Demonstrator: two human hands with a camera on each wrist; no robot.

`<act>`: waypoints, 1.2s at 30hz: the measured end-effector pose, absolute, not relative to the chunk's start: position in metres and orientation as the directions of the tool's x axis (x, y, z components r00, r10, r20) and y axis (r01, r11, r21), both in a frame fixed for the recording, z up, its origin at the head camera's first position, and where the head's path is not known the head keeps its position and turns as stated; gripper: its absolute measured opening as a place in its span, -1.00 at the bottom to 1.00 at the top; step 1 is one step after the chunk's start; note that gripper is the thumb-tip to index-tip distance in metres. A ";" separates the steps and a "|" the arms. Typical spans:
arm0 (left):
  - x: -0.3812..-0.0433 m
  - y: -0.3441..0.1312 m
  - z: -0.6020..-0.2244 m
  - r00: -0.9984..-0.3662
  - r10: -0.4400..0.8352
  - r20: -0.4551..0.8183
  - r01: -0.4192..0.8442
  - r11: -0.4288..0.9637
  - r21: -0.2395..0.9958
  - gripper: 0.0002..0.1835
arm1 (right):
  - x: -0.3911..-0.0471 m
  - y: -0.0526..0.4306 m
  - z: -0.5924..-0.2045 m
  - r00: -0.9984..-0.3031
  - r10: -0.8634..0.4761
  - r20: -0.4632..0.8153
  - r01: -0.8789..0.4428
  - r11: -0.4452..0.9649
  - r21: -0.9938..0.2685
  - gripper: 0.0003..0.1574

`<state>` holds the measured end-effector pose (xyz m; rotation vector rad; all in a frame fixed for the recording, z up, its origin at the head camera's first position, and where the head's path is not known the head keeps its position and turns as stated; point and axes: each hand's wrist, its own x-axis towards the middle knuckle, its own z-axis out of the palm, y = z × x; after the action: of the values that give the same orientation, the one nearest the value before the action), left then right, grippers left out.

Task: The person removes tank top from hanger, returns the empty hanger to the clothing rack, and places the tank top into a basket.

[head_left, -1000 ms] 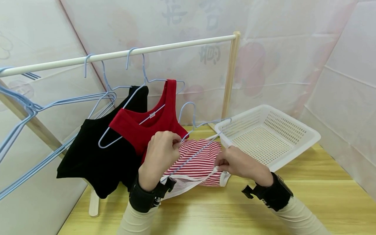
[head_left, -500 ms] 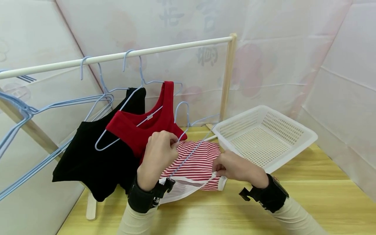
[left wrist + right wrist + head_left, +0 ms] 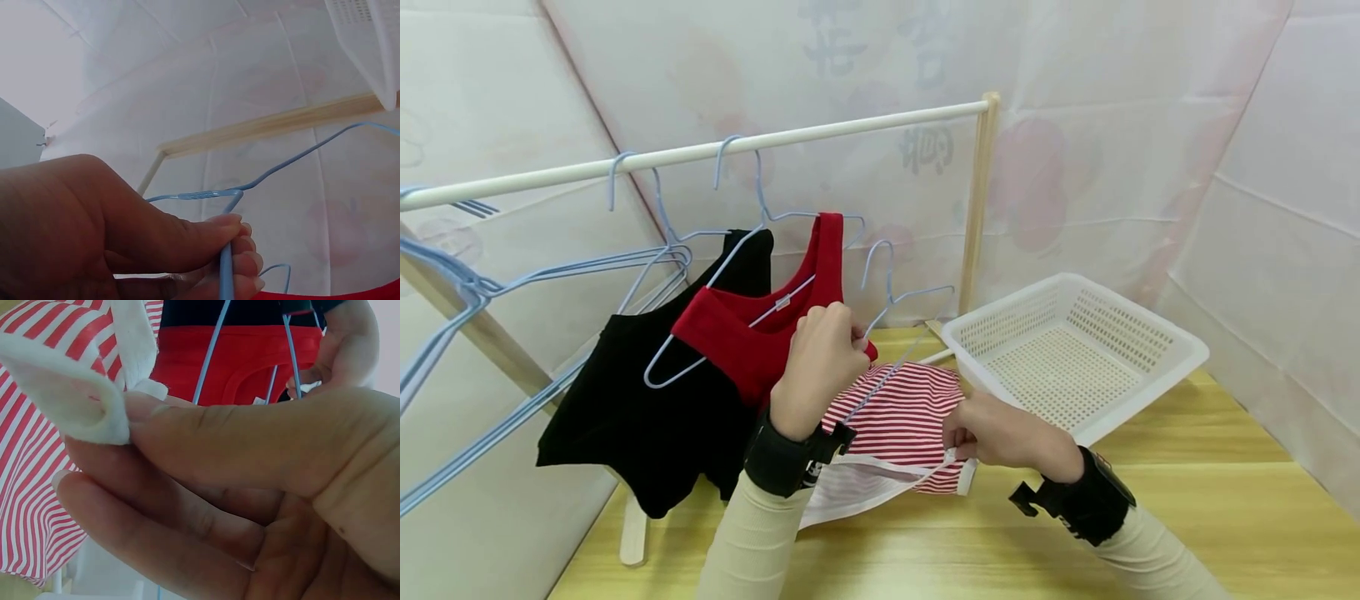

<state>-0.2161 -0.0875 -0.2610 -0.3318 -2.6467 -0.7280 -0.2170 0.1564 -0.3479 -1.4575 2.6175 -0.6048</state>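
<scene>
My left hand (image 3: pixel 822 362) pinches a light blue wire hanger (image 3: pixel 891 279) between thumb and fingers. In the left wrist view, the grip is on the hanger's wire (image 3: pixel 227 272), just by the twisted neck. Below, a red-and-white striped top (image 3: pixel 906 408) lies on the table, with one arm of the hanger running down over it. My right hand (image 3: pixel 1007 433) pinches the top's white trim (image 3: pixel 115 419) between thumb and forefinger. Its white-edged opening (image 3: pixel 865 492) gapes toward me. The hanger's lower left end is hidden behind my left wrist.
A red tank top (image 3: pixel 737 329) and a black top (image 3: pixel 647 417) hang on blue hangers from the white rail (image 3: pixel 850 127). More bare hangers (image 3: pixel 471 287) crowd the left. A white perforated basket (image 3: pixel 1075 367) stands right of the rack's wooden post (image 3: pixel 976 208).
My left hand has risen a little, lifting the hanger and swinging its far end leftward. My right hand keeps its pinch on the striped top's trim with little movement. The view has shifted slightly.
</scene>
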 end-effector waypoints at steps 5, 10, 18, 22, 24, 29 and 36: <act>-0.223 -0.082 -0.254 -0.909 0.143 0.391 0.318 0.845 0.431 -0.79 | -0.217 0.157 -0.349 -0.541 -0.833 0.114 -0.799 0.467 -0.379 -0.84; -0.231 -0.075 -0.250 -0.915 0.146 0.376 0.309 0.852 0.422 -0.78 | -0.217 0.157 -0.350 -0.544 -0.831 0.117 -0.799 0.470 -0.375 -0.82; -0.240 -0.069 -0.237 -0.915 0.155 0.373 0.312 0.858 0.409 -0.81 | -0.215 0.156 -0.351 -0.541 -0.834 0.107 -0.799 0.469 -0.377 -0.81; -0.244 -0.067 -0.230 -0.919 0.155 0.361 0.304 0.862 0.405 -0.77 | -0.215 0.153 -0.350 -0.527 -0.843 0.107 -0.807 0.458 -0.373 -0.79; -0.246 -0.066 -0.226 -0.920 0.149 0.363 0.299 0.865 0.403 -0.73 | -0.216 0.153 -0.349 -0.521 -0.847 0.107 -0.812 0.452 -0.370 -0.78; -0.251 -0.062 -0.220 -0.925 0.145 0.352 0.288 0.871 0.398 -0.71 | -0.216 0.152 -0.350 -0.520 -0.850 0.088 -0.807 0.455 -0.377 -0.79; -0.259 -0.054 -0.216 -0.934 0.150 0.323 0.276 0.880 0.388 -0.91 | -0.212 0.153 -0.353 -0.516 -0.853 0.080 -0.801 0.448 -0.396 -0.77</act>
<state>-0.2587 -0.0535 -0.2155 -0.3201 -2.7652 -0.6306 -0.2122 0.1531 -0.3534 -1.4706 2.5599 -0.5908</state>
